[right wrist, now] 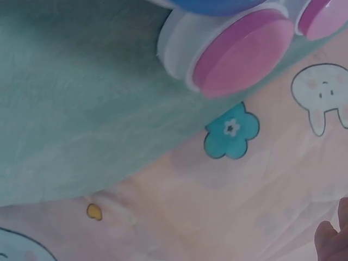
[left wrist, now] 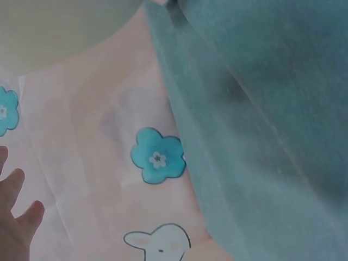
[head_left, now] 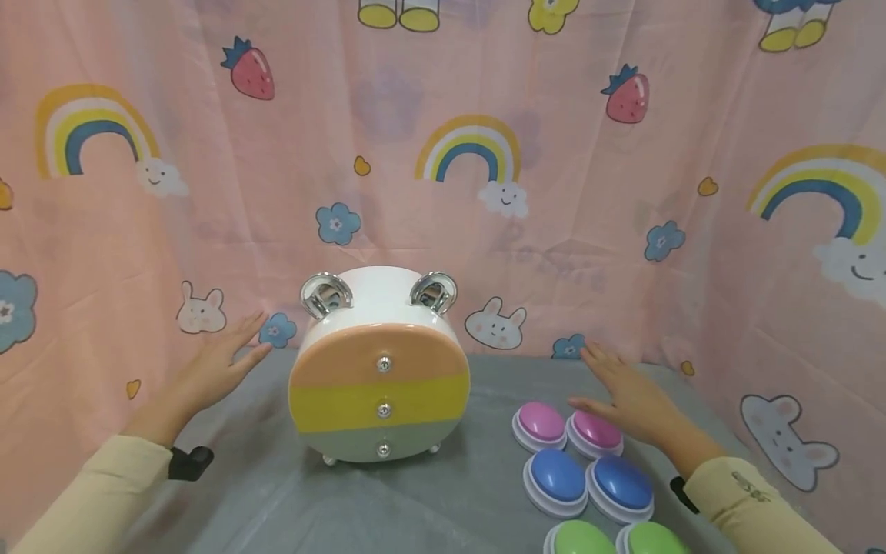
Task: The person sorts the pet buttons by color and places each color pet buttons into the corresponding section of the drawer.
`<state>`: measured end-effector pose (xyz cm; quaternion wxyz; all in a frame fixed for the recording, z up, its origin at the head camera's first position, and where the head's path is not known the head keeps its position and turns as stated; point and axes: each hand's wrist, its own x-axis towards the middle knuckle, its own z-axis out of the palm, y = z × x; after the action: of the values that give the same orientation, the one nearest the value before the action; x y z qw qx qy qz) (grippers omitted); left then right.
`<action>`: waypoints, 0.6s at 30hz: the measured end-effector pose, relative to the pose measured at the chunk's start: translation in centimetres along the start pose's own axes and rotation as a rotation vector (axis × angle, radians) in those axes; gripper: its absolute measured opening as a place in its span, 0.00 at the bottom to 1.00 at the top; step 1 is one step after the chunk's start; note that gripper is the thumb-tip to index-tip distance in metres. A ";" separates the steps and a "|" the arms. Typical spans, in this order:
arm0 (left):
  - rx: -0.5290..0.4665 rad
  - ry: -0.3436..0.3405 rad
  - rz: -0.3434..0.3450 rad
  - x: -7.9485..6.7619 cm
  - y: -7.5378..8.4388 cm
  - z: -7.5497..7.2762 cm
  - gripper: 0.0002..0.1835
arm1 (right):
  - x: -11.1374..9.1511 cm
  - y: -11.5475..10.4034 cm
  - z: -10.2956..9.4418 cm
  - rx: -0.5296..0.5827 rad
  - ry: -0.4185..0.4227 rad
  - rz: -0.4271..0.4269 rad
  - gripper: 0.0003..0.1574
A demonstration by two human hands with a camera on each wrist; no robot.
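Note:
A rounded white box with an orange, yellow and grey-green striped front (head_left: 379, 392) stands on short feet, with silver knobs down its middle and two chrome loops on top. To its left my left hand (head_left: 216, 371) is held out with straight fingers, apart from the box. On the right, my right hand (head_left: 633, 400) extends over the edge of a group of round push buttons: pink (head_left: 542, 423), blue (head_left: 557, 475) and green (head_left: 580, 538), two of each. Whether it touches the nearer pink button (head_left: 597, 431) I cannot tell. Neither hand holds anything.
The grey cloth-covered table (head_left: 277, 508) meets a pink printed curtain (head_left: 388, 92) at the back, and the same cloth hangs on both sides. Between the box and the buttons lies a strip of grey cloth.

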<state>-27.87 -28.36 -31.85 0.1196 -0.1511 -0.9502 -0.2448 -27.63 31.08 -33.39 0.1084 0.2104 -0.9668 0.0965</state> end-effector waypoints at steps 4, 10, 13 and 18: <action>-0.073 -0.001 -0.011 -0.2 0.9 0.1 0.36 | 0.2 -0.3 0.2 0.012 -0.005 0.001 0.60; -0.123 0.018 -0.029 -1.1 2.3 0.3 0.33 | 0.2 -1.0 0.8 0.046 -0.009 -0.009 0.59; -0.162 0.041 -0.015 -1.4 3.0 0.4 0.32 | 0.1 -1.5 0.8 0.058 0.008 -0.023 0.58; -0.229 0.050 -0.014 -1.6 3.7 0.5 0.32 | 0.2 -2.5 0.6 0.047 0.033 -0.052 0.56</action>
<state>-25.17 -25.34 -31.18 0.1234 -0.1513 -0.9138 -0.3563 -26.80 28.63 -33.55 0.1220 0.2363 -0.9565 0.1200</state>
